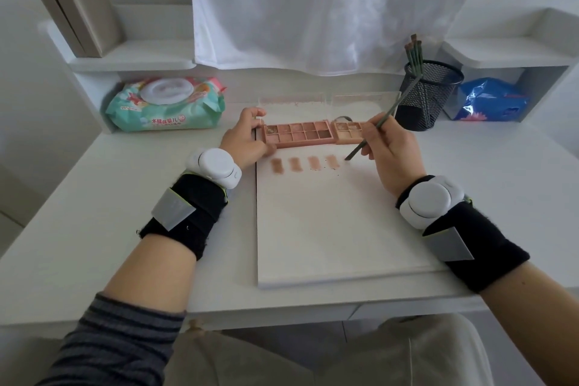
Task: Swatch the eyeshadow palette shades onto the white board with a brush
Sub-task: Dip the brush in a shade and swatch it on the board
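- White board [338, 229] is lying flat on the desk [94, 213], its near edge close to the desk's front edge.
- Four brownish swatches [305, 163] are sitting in a row across the board's far part, just short of the eyeshadow palette.
- Right hand [391, 157] is pinching a brush [380, 124] between curled fingers, over the board's right side; the brush tip is touching the board just right of the fourth swatch.
- Left hand [247, 138] is gripping the left end of the eyeshadow palette [308, 134] at the board's far left edge, thumb on its near edge, fingers curled behind.
- Palette is lying open across the board's far end, pans in two rows showing pink and brown shades; its clear lid [329, 100] is standing up behind.
- Beyond the board's right corner, a black mesh cup [429, 94] is holding several brushes, bristles up.
- Beyond the board's left corner, a wipes pack [166, 103] is lying with its lid shut.
- Far right of the board, a shelf nook is holding a blue bag [492, 100].
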